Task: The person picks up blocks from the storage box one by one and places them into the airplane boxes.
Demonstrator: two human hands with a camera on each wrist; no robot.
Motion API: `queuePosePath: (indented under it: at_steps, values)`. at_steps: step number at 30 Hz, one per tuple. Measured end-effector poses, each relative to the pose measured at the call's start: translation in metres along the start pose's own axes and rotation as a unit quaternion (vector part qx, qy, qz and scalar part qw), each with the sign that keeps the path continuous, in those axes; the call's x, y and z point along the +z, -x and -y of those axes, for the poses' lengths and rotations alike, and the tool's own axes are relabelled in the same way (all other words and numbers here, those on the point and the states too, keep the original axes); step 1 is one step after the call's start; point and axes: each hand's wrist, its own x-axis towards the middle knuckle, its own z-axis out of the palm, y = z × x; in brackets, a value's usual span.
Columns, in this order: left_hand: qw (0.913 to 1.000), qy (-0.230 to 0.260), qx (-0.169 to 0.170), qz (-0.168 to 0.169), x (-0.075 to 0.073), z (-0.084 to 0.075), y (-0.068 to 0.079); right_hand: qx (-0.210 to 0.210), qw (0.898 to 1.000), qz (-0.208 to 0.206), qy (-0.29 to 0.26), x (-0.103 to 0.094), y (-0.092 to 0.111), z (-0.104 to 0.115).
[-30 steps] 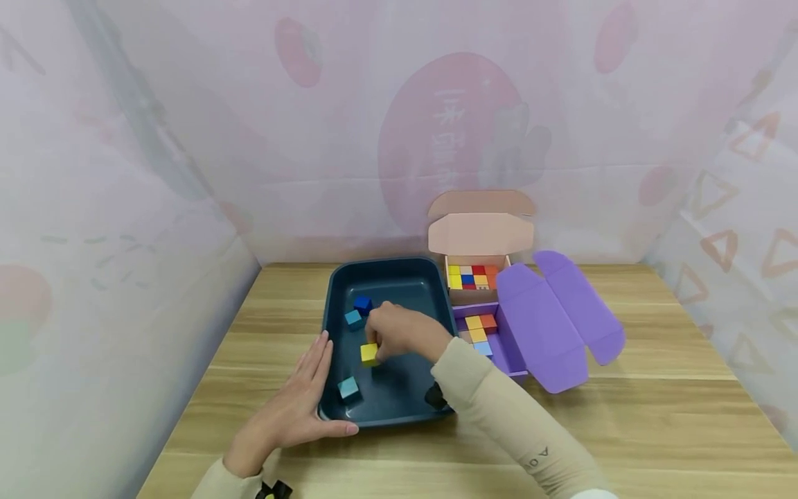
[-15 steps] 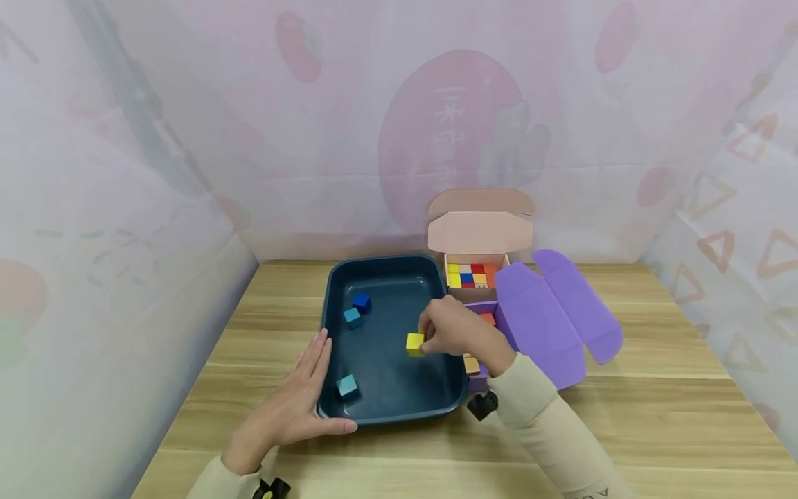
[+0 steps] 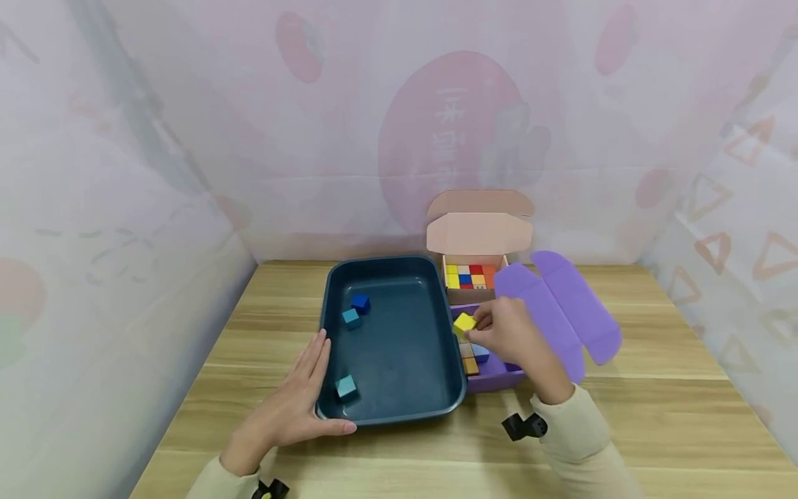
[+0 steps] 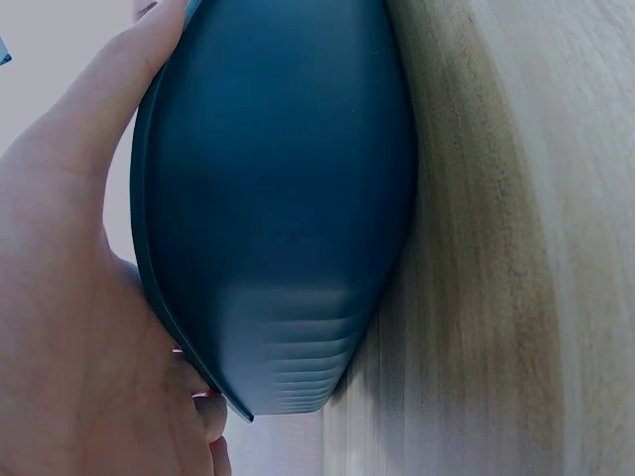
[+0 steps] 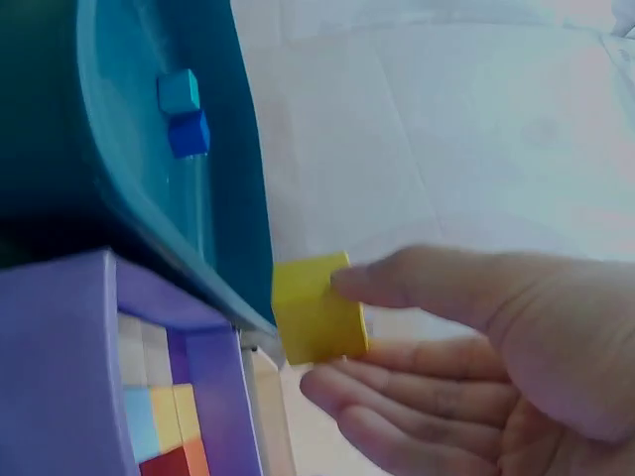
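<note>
Between thumb and fingers my right hand point(image 3: 512, 334) pinches a yellow cube point(image 3: 464, 324), held above the left side of the open purple box point(image 3: 495, 381). In the right wrist view the yellow cube point(image 5: 317, 309) shows large in the pinch. Tan, orange and light blue cubes point(image 3: 480, 353) lie inside the purple box, partly hidden by the hand. My left hand point(image 3: 289, 409) rests against the near left corner of the dark teal tray point(image 3: 399, 420), fingers straight along its rim. Inside the tray are a dark blue cube point(image 3: 360, 303), a teal cube point(image 3: 352, 318) and a light teal cube point(image 3: 346, 387).
Behind the purple box stands an open pink box point(image 3: 480, 235) with several coloured cubes in rows. The purple lid point(image 3: 561, 305) spreads out to the right over the wooden table point(image 3: 661, 388). Printed cloth walls point(image 3: 349, 152) surround the table.
My right hand has picked the yellow cube up from the tray and carried it rightward over the purple box. The left hand has stayed on the tray's corner.
</note>
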Motion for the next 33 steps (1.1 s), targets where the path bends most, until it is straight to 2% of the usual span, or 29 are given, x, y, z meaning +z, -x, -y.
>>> queuePosePath:
  at_steps: [7, 14, 24, 33]
  values:
    - [1.0000, 0.003, 0.001, -0.006, 0.003, 0.002, 0.001, 0.067, 0.996, -0.056, 0.006, -0.001, 0.010, -0.010]
    - [0.9998, 0.016, 0.005, -0.007, 0.004, 0.004, 0.001, 0.121, 0.984, -0.126, 0.041, 0.016, 0.009, -0.022]
    - [0.9998, 0.018, 0.001, -0.011, 0.005, 0.004, 0.004, 0.127, 0.969, -0.189, 0.100, 0.048, 0.003, -0.035]
    - [0.9998, 0.013, -0.003, -0.012, 0.002, 0.004, 0.005, 0.123, 0.968, -0.187, 0.113, 0.064, -0.001, -0.034]
